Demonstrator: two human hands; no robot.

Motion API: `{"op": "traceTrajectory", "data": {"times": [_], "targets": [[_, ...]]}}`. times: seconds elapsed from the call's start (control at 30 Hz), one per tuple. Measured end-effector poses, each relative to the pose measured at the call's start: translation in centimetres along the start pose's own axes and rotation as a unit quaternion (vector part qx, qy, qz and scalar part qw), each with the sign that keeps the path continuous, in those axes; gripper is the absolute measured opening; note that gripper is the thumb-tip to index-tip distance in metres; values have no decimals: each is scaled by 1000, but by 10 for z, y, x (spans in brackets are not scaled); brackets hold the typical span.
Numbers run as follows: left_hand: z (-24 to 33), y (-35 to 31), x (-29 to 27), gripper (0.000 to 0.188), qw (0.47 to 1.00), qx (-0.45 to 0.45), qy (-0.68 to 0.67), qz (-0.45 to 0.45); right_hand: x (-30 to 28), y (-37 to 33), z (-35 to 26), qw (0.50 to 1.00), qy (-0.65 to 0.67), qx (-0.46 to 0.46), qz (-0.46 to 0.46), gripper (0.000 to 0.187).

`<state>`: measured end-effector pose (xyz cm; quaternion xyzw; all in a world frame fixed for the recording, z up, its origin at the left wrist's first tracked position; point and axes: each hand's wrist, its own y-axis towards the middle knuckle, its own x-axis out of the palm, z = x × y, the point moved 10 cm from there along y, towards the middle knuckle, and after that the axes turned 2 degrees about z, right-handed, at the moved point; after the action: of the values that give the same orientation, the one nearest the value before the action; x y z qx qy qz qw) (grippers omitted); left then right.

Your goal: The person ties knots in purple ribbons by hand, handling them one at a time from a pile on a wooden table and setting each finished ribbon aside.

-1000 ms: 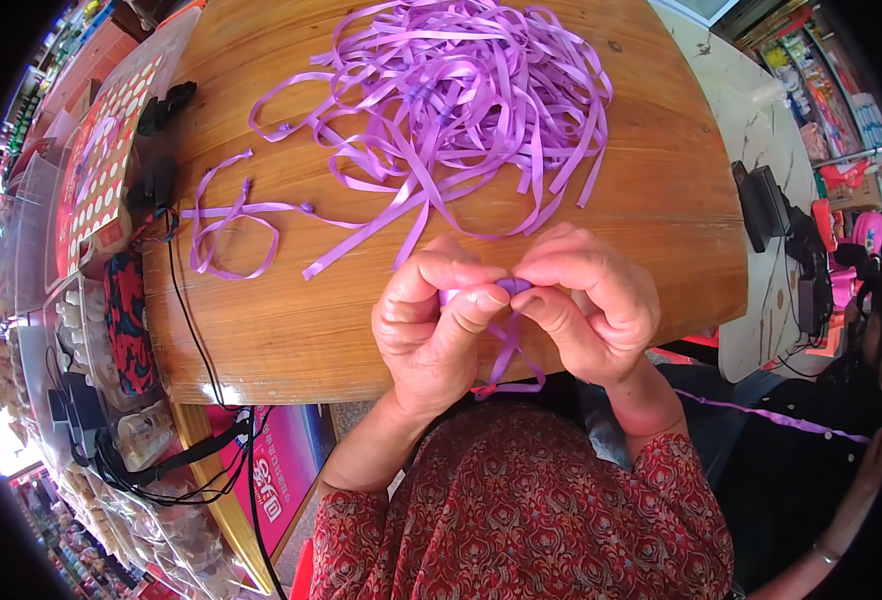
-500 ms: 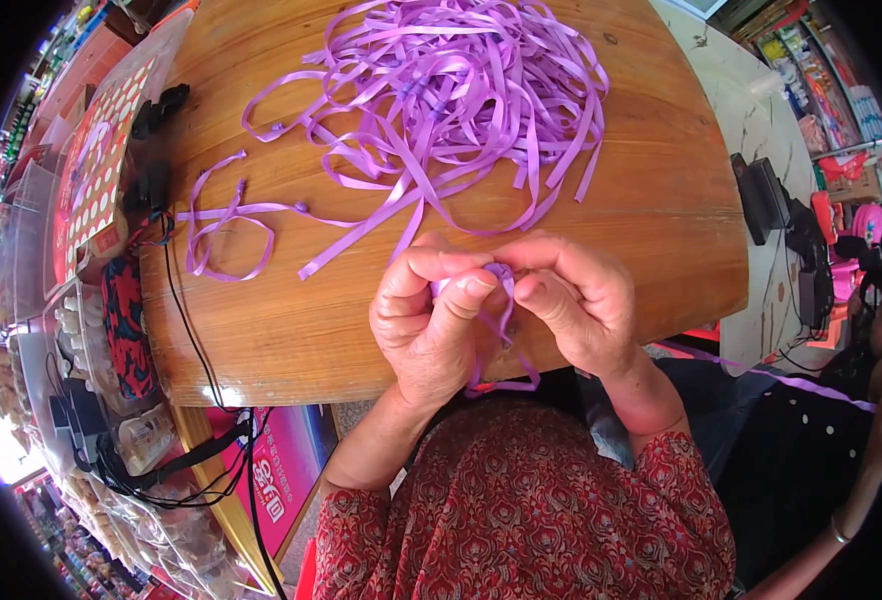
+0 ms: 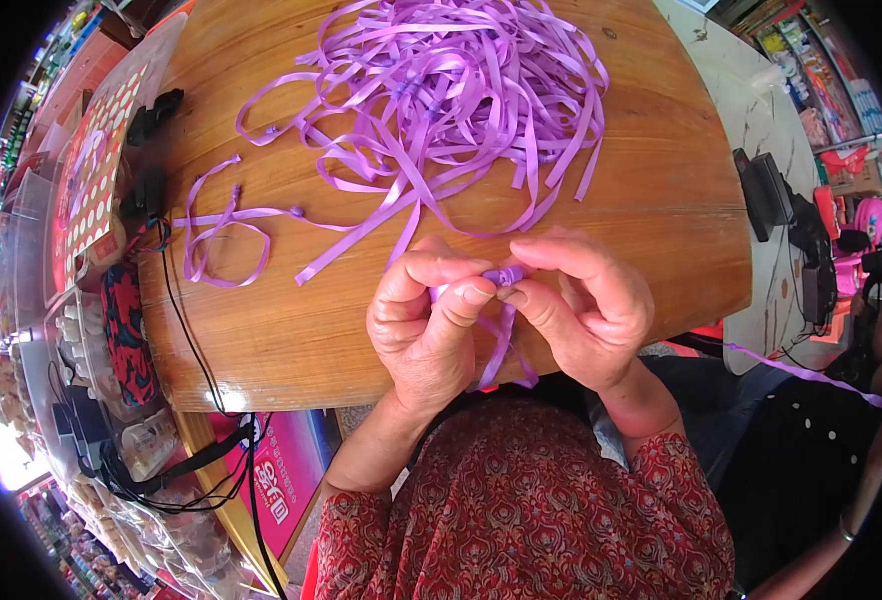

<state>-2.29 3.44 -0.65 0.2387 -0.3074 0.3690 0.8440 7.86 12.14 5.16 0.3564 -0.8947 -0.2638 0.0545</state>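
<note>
Above the near edge of the table, my left hand [image 3: 426, 320] pinches a purple ribbon [image 3: 502, 345] between thumb and forefinger. A small bunched knot [image 3: 506, 275] of that ribbon sticks out past the left fingertips. My right hand [image 3: 591, 310] has its thumb against the underside of the knot, with the forefinger curled just above it. The ribbon's tail hangs below my hands toward my lap. Beyond them lies a large tangled pile of purple ribbons [image 3: 461, 100], some with small knots. One loose knotted ribbon [image 3: 251, 214] lies left of the pile.
The wooden table [image 3: 661, 220] curves around the pile. At left are black cables [image 3: 186, 340], plastic bins and a dotted red sheet [image 3: 106, 160]. Black boxes [image 3: 766, 195] sit on a marble-patterned surface at right. Another person's arm [image 3: 851, 510] holds a purple ribbon [image 3: 801, 372] there.
My right hand has shifted slightly right, and its forefinger has lifted, so the knot shows more between my fingertips. The other person's hand at right has moved a little.
</note>
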Motion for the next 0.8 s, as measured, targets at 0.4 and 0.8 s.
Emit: {"op": "traceTrajectory", "data": {"times": [0.4,0.8], "targets": [[-3,-3,1,12,1000,-3,-7,1,4,2,-24,986,-89,-131,-51,23],[18,-5,12,14,984,89,127,-87,7,7,-43,976,-114,-156,-101,22]]}}
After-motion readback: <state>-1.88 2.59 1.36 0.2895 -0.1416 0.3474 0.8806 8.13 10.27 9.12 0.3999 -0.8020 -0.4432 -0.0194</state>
